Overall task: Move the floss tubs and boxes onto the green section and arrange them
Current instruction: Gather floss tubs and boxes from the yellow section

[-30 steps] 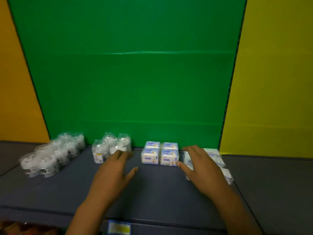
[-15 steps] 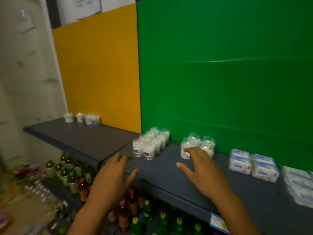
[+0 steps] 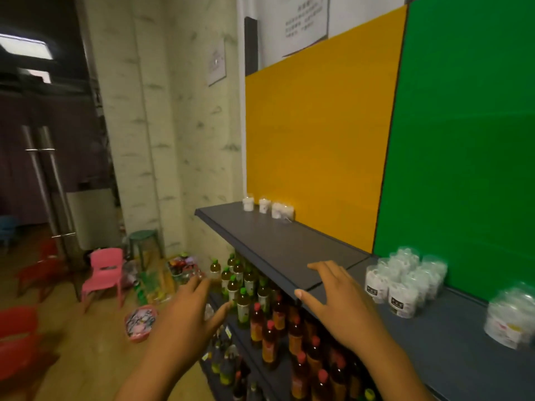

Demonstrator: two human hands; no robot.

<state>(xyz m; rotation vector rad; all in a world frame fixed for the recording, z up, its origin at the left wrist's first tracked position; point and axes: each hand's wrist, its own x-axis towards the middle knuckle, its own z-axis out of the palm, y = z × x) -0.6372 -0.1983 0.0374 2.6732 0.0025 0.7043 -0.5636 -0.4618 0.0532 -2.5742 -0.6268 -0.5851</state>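
Three or so clear floss tubs (image 3: 268, 206) stand at the far left end of the grey shelf (image 3: 278, 241), in front of the orange panel. A cluster of several floss tubs (image 3: 404, 280) sits before the green panel (image 3: 463, 157), and another blurred group of tubs (image 3: 511, 316) is at the right edge. My right hand (image 3: 337, 302) hovers open over the shelf's front edge, left of the cluster. My left hand (image 3: 188, 316) is open in the air, off the shelf to the left. No floss boxes are in view.
Below the shelf, rows of drink bottles (image 3: 260, 308) fill lower shelves. On the floor to the left are a pink chair (image 3: 104, 273), red chairs (image 3: 17, 331), a green stool (image 3: 143, 241) and a pink basket (image 3: 140, 322). A marbled wall (image 3: 173, 125) ends the shelf.
The view has swung far to the left; the boxes have left the frame and the far tubs by the orange panel came into sight. Both hands stayed open and moved left with it.
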